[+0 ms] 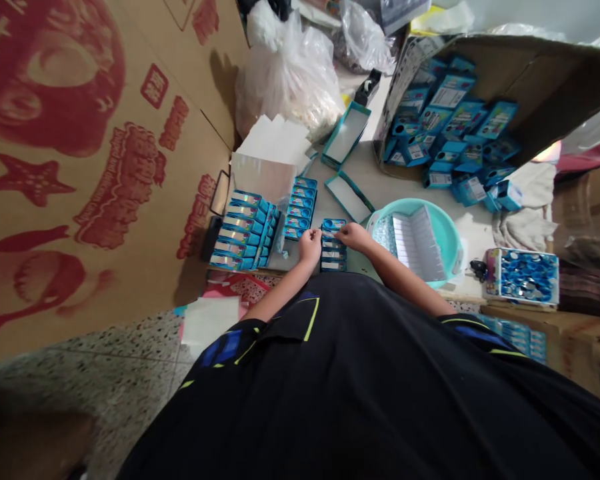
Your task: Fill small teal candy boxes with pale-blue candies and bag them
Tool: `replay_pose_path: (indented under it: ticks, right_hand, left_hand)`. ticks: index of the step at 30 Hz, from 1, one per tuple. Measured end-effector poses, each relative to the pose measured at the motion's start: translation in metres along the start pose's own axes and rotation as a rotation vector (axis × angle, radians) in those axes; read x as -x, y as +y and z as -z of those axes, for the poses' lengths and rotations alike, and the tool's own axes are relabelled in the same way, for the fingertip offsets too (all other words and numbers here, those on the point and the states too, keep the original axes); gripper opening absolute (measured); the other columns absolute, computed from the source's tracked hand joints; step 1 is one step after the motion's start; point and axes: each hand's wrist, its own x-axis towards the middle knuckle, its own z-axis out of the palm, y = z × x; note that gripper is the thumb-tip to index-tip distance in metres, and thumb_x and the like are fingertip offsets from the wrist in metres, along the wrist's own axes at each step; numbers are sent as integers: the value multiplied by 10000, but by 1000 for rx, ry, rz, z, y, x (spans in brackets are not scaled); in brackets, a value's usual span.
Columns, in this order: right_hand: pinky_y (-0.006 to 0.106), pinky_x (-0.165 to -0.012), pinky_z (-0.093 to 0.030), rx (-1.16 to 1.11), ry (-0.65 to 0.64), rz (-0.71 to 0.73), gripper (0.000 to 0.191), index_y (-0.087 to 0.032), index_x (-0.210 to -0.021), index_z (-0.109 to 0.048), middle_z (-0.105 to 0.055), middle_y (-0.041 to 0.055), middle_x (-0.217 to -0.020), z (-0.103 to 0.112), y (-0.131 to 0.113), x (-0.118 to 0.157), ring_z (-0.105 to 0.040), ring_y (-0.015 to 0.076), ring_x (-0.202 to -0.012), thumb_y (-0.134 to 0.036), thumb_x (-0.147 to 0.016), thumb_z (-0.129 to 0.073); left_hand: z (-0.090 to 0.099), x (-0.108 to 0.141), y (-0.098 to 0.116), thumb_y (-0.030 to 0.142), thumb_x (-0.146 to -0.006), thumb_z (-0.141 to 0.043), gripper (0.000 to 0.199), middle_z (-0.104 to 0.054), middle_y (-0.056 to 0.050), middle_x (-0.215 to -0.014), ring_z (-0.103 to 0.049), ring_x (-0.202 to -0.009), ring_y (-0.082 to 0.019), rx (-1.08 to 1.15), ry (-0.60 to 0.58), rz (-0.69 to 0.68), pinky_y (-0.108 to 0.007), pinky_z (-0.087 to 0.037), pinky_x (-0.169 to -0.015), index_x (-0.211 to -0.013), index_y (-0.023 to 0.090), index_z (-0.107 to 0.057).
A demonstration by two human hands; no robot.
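A short column of small blue boxes lies in front of me at the table's near edge. My left hand is at its left side, thumb and fingertips pinched together; what is in the pinch is too small to make out. From the right, my right hand reaches over the upper boxes, its fingers closed at the box tops. Whether it grips a box or something small on it is unclear. Left of my hands stands another row of blue boxes with round openings, and beyond it several stacked blue boxes.
Behind my hands lie two open blue trays. On the right are a turquoise basin holding white folded card, a carton of blue boxes and a bin of small blue pieces. A large cardboard box walls the left.
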Motion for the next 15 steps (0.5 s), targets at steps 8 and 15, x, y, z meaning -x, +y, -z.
replay_pose_path:
  ticks: [8, 15]
  right_hand:
    - [305, -716, -385, 18, 31, 80, 303, -183, -688, -647, -641, 79, -766, 20, 22, 0, -557, 202, -771, -322, -929, -527]
    - [328, -844, -516, -609, 120, 224, 546, -168, -1318, -560, -653, 130, -1199, 30, 24, 1, -640, 211, -988, -556, -943, -473]
  left_hand:
    - [2, -8, 19, 323, -930, -635, 159, -742, -113, -1021, -753, -968, -221, 194, 25, 67, -316, -574, -828, -947, 165, -630]
    - [-3, 15, 50, 283, -842, -769, 161, -718, -64, -863, -731, -826, -205, 306, -156, -67, -373, -578, -907, -865, 147, -684]
